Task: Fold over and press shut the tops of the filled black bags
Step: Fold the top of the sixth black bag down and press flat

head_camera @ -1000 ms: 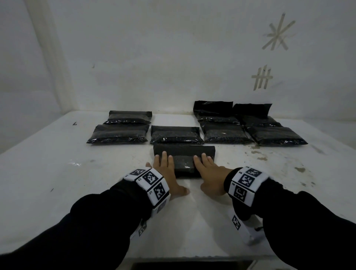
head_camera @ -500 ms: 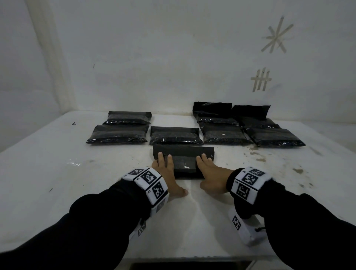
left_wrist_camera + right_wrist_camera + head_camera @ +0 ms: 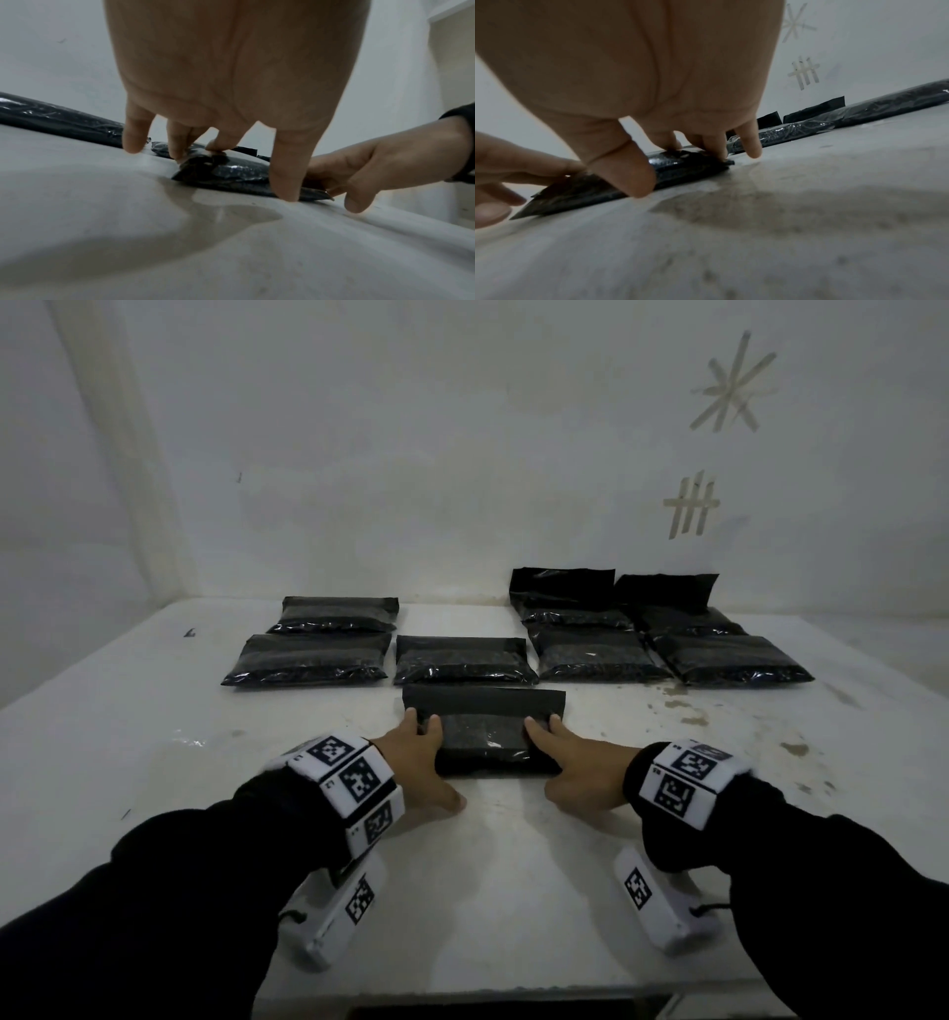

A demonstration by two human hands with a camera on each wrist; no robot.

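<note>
two flat hands — left hand (image 3: 418,757), right hand (image 3: 575,757) — fingers straight atop either end of the near black bag (image 3: 485,731)

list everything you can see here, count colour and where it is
bag being worked: 1, black, on the table nearest the person, both hands on its ends
folded bags: 3, black, lying flat at left and centre behind it
other bags: 4, black, grouped at right; the two rear ones have tops standing up
table: 1, white, stained at right
tape marks: 2, pale, on the wall at upper right
wrist bands: 2, white with black square codes, one on each wrist
sleeves: 2, black
left hand: fingers on the bag's left end
right hand: fingers on the bag's right end
</note>
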